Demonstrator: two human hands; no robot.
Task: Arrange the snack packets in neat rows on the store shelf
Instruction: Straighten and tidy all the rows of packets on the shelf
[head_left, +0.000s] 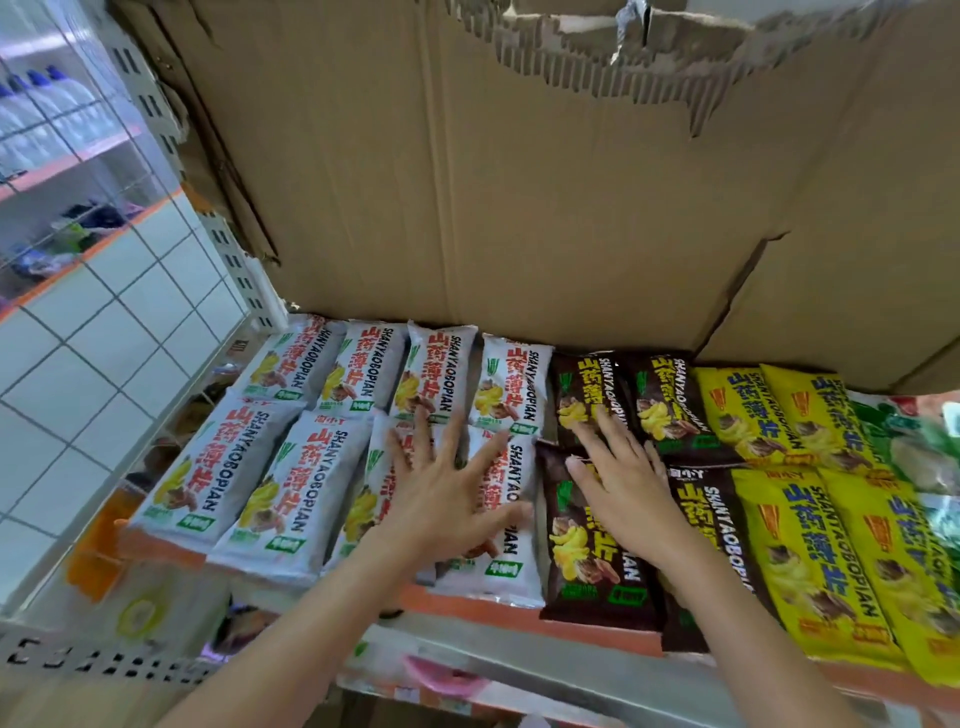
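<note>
Snack packets lie flat in two rows on the shelf (467, 605): white packets (270, 499) on the left, dark brown packets (587, 561) in the middle, yellow packets (810, 551) on the right. My left hand (447, 493) lies flat with fingers spread on the front white packets near the brown ones. My right hand (623, 473) rests flat across the brown packets, fingertips touching a back-row brown packet (576, 400). Neither hand grips anything.
A big torn cardboard sheet (519, 182) stands behind the packets as a back wall. Green packets (904, 447) lie at the far right. A wire grid and white tiled wall (104, 338) are on the left. Lower shelves with goods show below the orange shelf edge.
</note>
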